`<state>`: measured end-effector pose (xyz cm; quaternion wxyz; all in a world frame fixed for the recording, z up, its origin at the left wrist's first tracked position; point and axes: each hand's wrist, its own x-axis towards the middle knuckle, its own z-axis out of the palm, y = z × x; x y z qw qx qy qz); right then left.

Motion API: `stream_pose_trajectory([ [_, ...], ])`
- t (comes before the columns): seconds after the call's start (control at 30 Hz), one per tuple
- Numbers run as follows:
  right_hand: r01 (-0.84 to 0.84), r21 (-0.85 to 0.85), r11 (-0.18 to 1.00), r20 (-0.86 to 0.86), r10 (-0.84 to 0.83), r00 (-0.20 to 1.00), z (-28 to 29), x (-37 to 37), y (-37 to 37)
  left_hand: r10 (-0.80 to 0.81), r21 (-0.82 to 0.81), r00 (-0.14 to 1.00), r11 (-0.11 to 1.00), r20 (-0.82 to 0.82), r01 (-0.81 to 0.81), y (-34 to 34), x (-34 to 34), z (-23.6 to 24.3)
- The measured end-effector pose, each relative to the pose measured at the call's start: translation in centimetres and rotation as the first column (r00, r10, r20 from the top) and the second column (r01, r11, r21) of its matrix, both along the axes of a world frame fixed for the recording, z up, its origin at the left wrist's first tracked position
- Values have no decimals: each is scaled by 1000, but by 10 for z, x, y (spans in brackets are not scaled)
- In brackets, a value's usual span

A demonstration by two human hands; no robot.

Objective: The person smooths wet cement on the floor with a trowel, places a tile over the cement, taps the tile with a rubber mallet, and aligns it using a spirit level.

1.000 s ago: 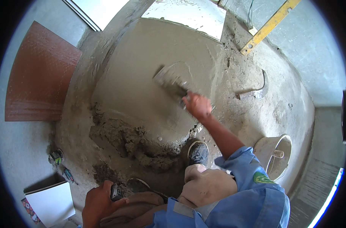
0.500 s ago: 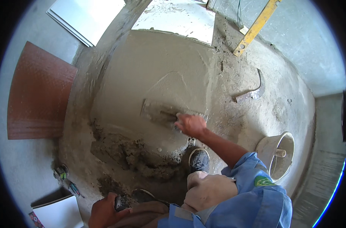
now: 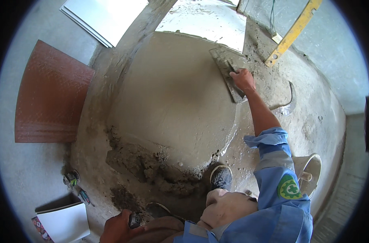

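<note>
Right hand (image 3: 244,79) has its fingers closed round the trowel (image 3: 227,73), blade over the far right corner of the wet mortar (image 3: 172,93), just beside the white tile (image 3: 200,19). Swing too wide and it could nudge the tile; tip the blade and it'd gouge. The shoe (image 3: 221,178) near the close edge could dent it too. Left hand (image 3: 119,229): can't tell how open, or whether it's gripping that dark thing (image 3: 134,220).
</note>
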<state>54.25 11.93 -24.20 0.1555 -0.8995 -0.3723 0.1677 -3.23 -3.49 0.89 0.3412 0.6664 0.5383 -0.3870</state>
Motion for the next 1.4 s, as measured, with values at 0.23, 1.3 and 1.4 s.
stream_pose_trajectory([
  [0.23,-381,-85,921,-223,356,908,7,-140,14,-64,28,998,998,2,64,-1,-6,-6],
  [1.3,-207,-10,978,-88,205,975,-7,-117,72,-13,82,999,997,46,9,-29,-1,13],
  [1.4,-363,-20,932,-147,356,923,-11,-179,66,13,74,999,997,42,-16,-33,-7,13],
])
